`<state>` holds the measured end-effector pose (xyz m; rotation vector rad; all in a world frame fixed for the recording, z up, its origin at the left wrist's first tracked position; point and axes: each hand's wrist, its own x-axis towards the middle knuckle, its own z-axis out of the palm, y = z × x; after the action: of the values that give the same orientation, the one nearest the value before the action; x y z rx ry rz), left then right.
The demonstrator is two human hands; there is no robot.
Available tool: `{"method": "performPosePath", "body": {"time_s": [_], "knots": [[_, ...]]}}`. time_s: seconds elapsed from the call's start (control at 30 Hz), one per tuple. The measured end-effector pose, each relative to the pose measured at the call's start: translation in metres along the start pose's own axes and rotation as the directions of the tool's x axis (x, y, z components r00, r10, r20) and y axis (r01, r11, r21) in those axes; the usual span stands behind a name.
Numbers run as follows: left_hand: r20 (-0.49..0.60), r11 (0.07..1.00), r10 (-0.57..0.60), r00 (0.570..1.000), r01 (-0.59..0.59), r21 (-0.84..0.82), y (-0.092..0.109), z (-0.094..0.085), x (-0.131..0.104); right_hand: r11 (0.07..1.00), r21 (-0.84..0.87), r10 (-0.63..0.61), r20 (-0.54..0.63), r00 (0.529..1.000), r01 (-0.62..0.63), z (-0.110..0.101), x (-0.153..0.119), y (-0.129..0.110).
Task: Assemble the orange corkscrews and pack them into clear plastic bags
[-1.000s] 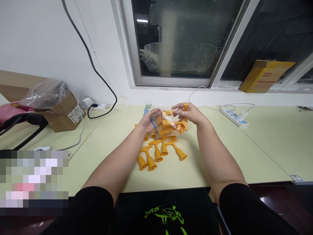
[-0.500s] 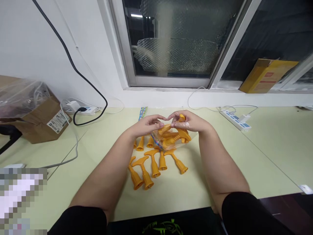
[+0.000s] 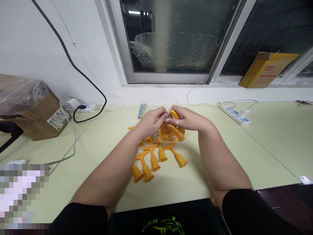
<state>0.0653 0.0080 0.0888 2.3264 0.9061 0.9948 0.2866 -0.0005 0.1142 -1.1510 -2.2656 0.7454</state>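
Observation:
Between my hands is a clear plastic bag (image 3: pixel 163 136) with several orange plastic pieces in it. My left hand (image 3: pixel 154 120) is closed, its fingers pinching the bag's top edge. On the other side my right hand (image 3: pixel 187 118) grips the bag too, its thumb pressed toward the left fingertips and an orange piece beside its fingers. Below them on the table lie several orange T-handled pieces (image 3: pixel 154 160) with bell-shaped ends and metal tips. A colourful printed strip (image 3: pixel 141 111) lies behind my left hand.
On the left stands an open cardboard box (image 3: pixel 46 114) with clear plastic in it. Power strips (image 3: pixel 236 115) with cables lie along the wall at both sides. A yellow carton (image 3: pixel 266 70) leans on the window. A black cable (image 3: pixel 70 60) hangs at the left.
My hands have drawn closer together at the bag's top. The bag's orange pieces have bunched together and moved slightly left. The printed strip behind now shows more fully.

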Motion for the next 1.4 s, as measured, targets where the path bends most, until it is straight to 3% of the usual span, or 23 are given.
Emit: {"method": "performPosePath", "body": {"time_s": [0.1,0.23,0.4,0.53,0.63,0.73,0.83,0.97,1.03,1.2,1.4], "knots": [[-0.126,0.996,-0.016,0.992,0.005,-0.087,-0.004,0.004,0.001,0.982,0.171,-0.078,-0.018,0.997,0.08,0.001,-0.002,-0.005],[-0.254,0.937,-0.13,0.958,0.035,-0.349,-0.004,0.008,0.002,0.926,0.351,-0.128,-0.057,0.99,0.14,0.0,-0.008,-0.01],[-0.397,0.859,-0.281,0.874,0.044,-0.511,-0.001,0.01,0.003,0.971,0.12,-0.17,-0.253,0.952,0.205,-0.013,-0.018,-0.015],[-0.472,0.829,-0.365,0.802,0.049,-0.558,-0.002,0.008,0.004,0.944,-0.178,-0.312,-0.193,0.93,0.279,-0.02,-0.023,-0.014],[-0.446,0.802,-0.404,0.798,0.076,-0.592,-0.006,0.005,0.006,0.917,-0.279,-0.345,-0.192,0.919,0.286,-0.02,-0.023,-0.012],[-0.415,0.782,-0.417,0.808,0.087,-0.617,-0.014,-0.003,0.008,0.932,-0.249,-0.341,-0.344,0.875,0.265,-0.018,-0.02,-0.01],[-0.295,0.683,-0.5,0.814,0.161,-0.713,-0.018,-0.017,0.009,0.974,-0.066,-0.218,-0.525,0.823,0.216,-0.016,-0.016,-0.008],[-0.016,0.469,-0.526,0.85,0.274,-0.84,-0.011,-0.029,0.005,0.949,0.277,-0.002,-0.477,0.879,0.152,-0.008,-0.007,-0.008],[0.035,0.492,-0.481,0.876,0.303,-0.816,-0.005,-0.028,0.002,0.91,0.39,0.055,-0.453,0.89,0.142,-0.004,-0.004,-0.009],[-0.026,0.723,-0.384,0.923,0.283,-0.63,0.001,-0.019,-0.001,0.887,0.439,0.064,-0.43,0.9,0.146,-0.003,0.001,-0.007],[-0.086,0.679,-0.399,0.913,0.231,-0.697,-0.01,-0.015,0.002,0.875,0.46,0.072,-0.432,0.899,0.151,-0.009,0.0,0.001]]}}
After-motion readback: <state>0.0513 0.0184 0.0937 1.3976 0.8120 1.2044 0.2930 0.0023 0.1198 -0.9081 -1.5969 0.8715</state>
